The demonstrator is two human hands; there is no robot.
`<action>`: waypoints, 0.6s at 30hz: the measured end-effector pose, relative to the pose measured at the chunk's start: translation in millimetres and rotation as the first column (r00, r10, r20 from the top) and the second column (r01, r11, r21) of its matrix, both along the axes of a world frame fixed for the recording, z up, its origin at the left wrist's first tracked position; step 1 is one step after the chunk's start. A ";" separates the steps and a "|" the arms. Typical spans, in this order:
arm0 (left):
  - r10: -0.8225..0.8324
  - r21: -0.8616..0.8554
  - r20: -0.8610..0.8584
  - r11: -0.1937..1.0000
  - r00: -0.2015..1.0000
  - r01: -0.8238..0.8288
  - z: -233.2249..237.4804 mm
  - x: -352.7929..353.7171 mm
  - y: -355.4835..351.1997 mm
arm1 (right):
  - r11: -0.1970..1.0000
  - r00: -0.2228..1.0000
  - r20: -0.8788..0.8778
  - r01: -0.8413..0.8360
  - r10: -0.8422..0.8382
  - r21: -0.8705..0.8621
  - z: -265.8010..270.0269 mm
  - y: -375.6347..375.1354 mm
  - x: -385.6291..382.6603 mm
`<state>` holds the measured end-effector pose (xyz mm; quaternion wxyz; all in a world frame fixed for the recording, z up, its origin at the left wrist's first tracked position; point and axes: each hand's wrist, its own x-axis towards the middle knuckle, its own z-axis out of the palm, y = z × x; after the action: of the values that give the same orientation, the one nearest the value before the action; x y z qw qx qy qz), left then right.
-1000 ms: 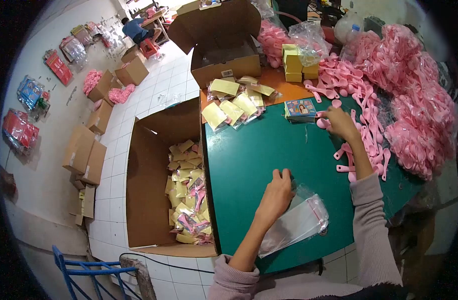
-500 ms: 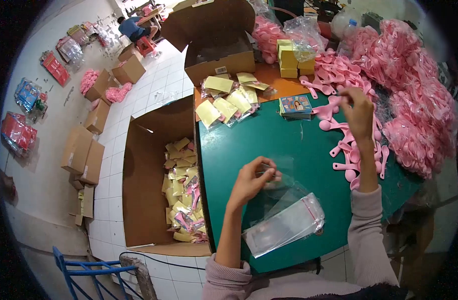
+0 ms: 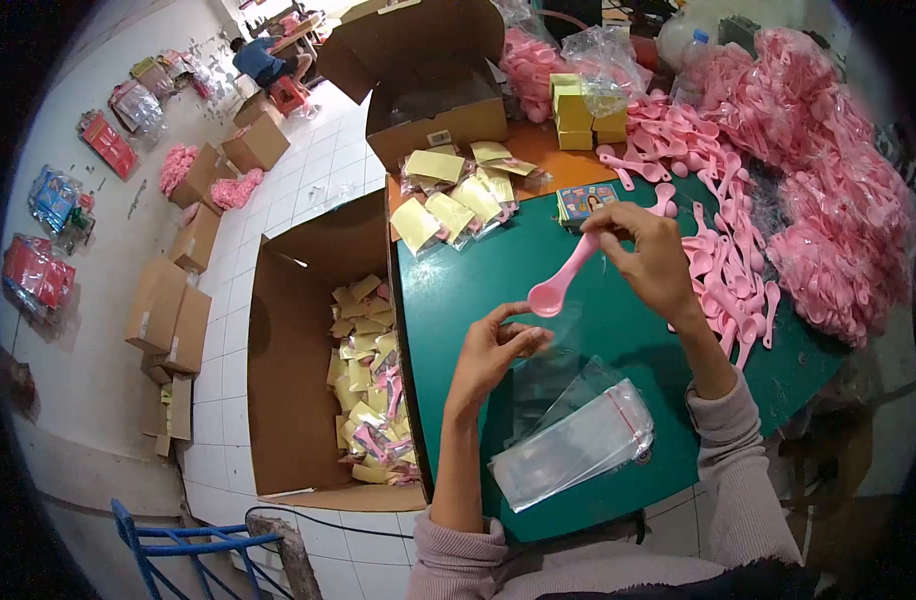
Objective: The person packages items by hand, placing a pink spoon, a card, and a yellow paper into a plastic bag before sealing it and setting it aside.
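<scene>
My right hand (image 3: 643, 255) pinches a pink measuring spoon (image 3: 570, 272) by one end, over the green table. The spoon slants down to the left, its round bowl close to the fingertips of my left hand (image 3: 490, 355). Those fingers are closed on a clear plastic bag (image 3: 561, 335), hard to see against the green. Below lies a stack of clear plastic bags (image 3: 568, 450) with a red strip along one end. Behind my right hand is a stack of printed cards (image 3: 581, 203), and loose pink spoons (image 3: 723, 270) are heaped to its right.
Bagged packs of spoons with yellow cards (image 3: 453, 205) lie at the table's far left. A deep carton (image 3: 293, 400) holds many more. Large bundles of wrapped pink spoons (image 3: 833, 200) stand at right. A person (image 3: 263, 65) sits far back.
My right hand has come left and nearer from the spoon heap, now with a pink spoon in it. Some loose spoons have shifted. My left hand has moved slightly and keeps the bag.
</scene>
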<state>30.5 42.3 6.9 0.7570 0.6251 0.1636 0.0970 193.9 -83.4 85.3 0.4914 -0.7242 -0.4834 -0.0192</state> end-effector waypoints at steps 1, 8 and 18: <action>0.030 -0.002 0.004 1.000 1.000 -0.030 -0.4 -0.1 -0.7 | 1.000 1.000 0.000 -0.002 0.002 0.001 -0.7 0.2 -0.5; 0.069 0.077 -0.013 0.995 0.998 -0.068 -5.6 0.7 0.8 | 0.977 0.983 -0.075 -0.179 0.171 -0.120 -3.5 1.3 -2.1; -0.108 -0.062 -0.110 0.993 0.988 0.101 4.4 -4.5 -0.3 | 0.978 0.926 -0.345 -0.190 0.150 -0.083 -15.0 10.9 -5.5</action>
<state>26.0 42.0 11.4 0.7678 0.6158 0.1758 0.0171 188.3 -72.5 70.4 0.5242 -0.6991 -0.4534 0.1757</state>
